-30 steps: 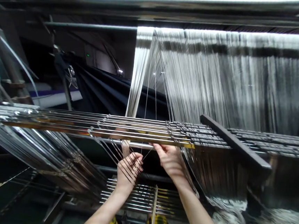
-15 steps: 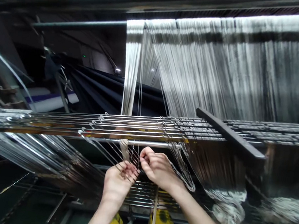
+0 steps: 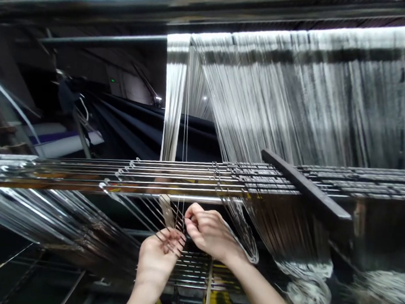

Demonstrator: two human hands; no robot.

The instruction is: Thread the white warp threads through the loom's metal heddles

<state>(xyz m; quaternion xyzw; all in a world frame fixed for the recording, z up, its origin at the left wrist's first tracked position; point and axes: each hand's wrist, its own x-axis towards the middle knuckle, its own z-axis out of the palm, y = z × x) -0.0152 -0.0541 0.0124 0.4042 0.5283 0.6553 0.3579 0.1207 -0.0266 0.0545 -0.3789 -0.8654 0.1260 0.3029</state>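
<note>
My left hand (image 3: 157, 261) is raised under a loom's bank of steel rods (image 3: 171, 183), with its fingers among thin slanted wires (image 3: 136, 219). My right hand (image 3: 209, 233) sits just to its right, thumb and fingers pinched together on what looks like a fine warp thread (image 3: 182, 202). The two hands nearly touch. A sheet of pale warp threads (image 3: 292, 103) falls from above behind the rods, with a narrow band (image 3: 173, 97) at its left side. A loop of thread (image 3: 247, 243) hangs beside my right wrist.
A dark bar (image 3: 305, 189) lies across the rods at right. Hanks of white yarn (image 3: 308, 294) hang at lower right. Lower rods (image 3: 192, 269) and a thin upright wooden slat (image 3: 208, 289) sit below my hands. Dark cloth (image 3: 130, 126) stretches away at back left.
My right hand has moved left and down to meet my left hand, and its fingers have closed into a pinch. The view has tilted slightly and shifted.
</note>
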